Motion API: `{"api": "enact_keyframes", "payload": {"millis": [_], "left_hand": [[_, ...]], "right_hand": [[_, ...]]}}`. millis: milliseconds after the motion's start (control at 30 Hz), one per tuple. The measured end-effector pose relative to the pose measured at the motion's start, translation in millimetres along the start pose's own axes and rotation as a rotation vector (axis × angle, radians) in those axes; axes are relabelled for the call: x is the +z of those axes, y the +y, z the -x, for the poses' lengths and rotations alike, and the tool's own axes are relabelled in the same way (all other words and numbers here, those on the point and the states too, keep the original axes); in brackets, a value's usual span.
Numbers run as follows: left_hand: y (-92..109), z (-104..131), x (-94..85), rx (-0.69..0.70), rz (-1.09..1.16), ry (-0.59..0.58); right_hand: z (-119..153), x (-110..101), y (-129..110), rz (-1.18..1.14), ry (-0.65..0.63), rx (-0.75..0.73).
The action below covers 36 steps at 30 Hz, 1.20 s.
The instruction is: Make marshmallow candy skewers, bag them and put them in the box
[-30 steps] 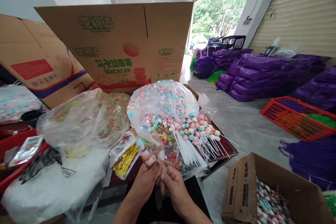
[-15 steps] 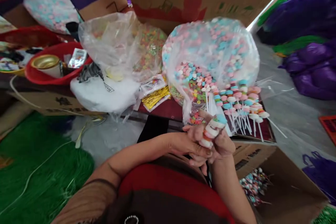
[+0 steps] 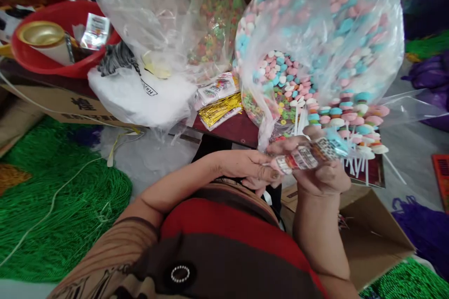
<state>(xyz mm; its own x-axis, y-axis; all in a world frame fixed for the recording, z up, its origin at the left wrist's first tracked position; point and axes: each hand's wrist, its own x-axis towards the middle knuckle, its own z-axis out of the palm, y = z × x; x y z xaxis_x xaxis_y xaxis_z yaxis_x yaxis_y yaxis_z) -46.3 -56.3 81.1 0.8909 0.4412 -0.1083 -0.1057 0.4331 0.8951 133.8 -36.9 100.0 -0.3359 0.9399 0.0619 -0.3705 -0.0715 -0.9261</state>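
Note:
A marshmallow candy skewer (image 3: 285,164) lies slantwise between my hands, in a clear printed wrapper (image 3: 306,157). My left hand (image 3: 257,170) is closed at its lower end, thumb laid along it. Fingers of my right hand (image 3: 324,175) are closed round the wrapper's upper part, near its pale blue end; motion blurs them a little. Just beyond my hands, several unwrapped candy skewers (image 3: 365,124) lie with white sticks toward me. An open bag of pink, blue and white candies (image 3: 287,72) stands behind, with ring-shaped gummies (image 3: 284,107) at its mouth.
Gold twist ties (image 3: 220,111) and printed wrappers (image 3: 217,89) lie left of the candies. Farther left are a white plastic bag (image 3: 147,98) and a red basin (image 3: 24,51). An open cardboard box (image 3: 379,243) stands low at right. Green strings (image 3: 63,196) cover the floor at left.
The wrapped skewer has tilted from near upright to nearly lying. My right hand has moved right, apart from the left, and the printed wrapper shows more fully. The view has shifted closer.

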Motion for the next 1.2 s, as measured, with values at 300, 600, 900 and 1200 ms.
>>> {"api": "enact_keyframes", "payload": {"millis": [300,600,900,1200], "left_hand": [[-11.4,-0.8,-19.7,0.107,-0.956,0.944],[-10.7,27.2,-70.3,0.402,-0.043,1.197],[-14.0,35.5,-101.6,0.367,0.18,1.364],[-18.4,37.5,-102.4,0.403,0.171,1.332]], "right_hand": [[-30.9,21.5,22.8,0.078,0.272,-0.091],[-91.9,29.3,56.7,0.63,0.025,-0.03],[-132.1,42.6,87.8,1.779,-0.294,-0.007],[-135.5,35.9,89.8,1.853,-0.378,-0.076]]}}
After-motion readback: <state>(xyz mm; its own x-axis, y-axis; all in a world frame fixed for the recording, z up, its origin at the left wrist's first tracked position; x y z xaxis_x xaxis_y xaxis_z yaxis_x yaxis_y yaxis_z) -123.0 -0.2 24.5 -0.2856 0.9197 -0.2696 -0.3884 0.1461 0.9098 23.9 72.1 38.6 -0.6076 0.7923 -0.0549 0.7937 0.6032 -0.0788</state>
